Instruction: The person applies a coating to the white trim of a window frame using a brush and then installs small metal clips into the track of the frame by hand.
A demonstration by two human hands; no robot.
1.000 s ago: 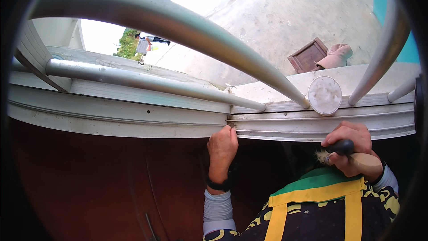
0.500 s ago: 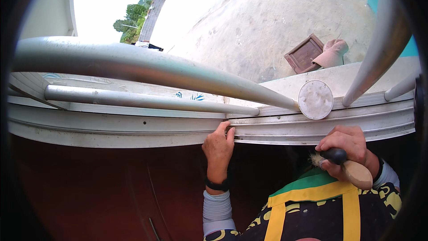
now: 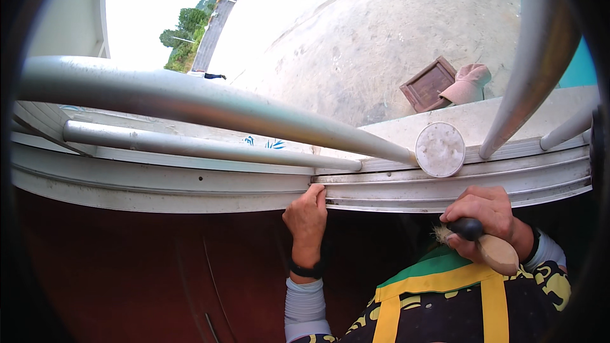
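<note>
My left hand [image 3: 306, 217] is at the pale metal window track [image 3: 406, 192], its thumb and forefinger pinched together at the joint between two track sections. Whatever lies between those fingertips, if anything, is too small to make out. Below the track on the right, my right hand [image 3: 486, 211] is closed around a brush with a light wooden handle [image 3: 498, 255]. Pale bristles show on the left side of that fist. The same hand also grips a tool with a rounded black handle [image 3: 467, 228]; its working end is hidden.
A round container [image 3: 440, 150] of whitish contents stands by the track, beside the bars. Thick metal bars [image 3: 210, 105] cross beyond the sill. Outside, a brown wooden frame-like piece [image 3: 429, 86] and a pink cap [image 3: 469, 84] lie on the concrete. Dark red surface [image 3: 127, 267] spreads below the track.
My left thumb and forefinger, slightly apart before, have come together at the track joint. The right hand keeps its hold on the brush and black-handled tool. The whole view has shifted slightly.
</note>
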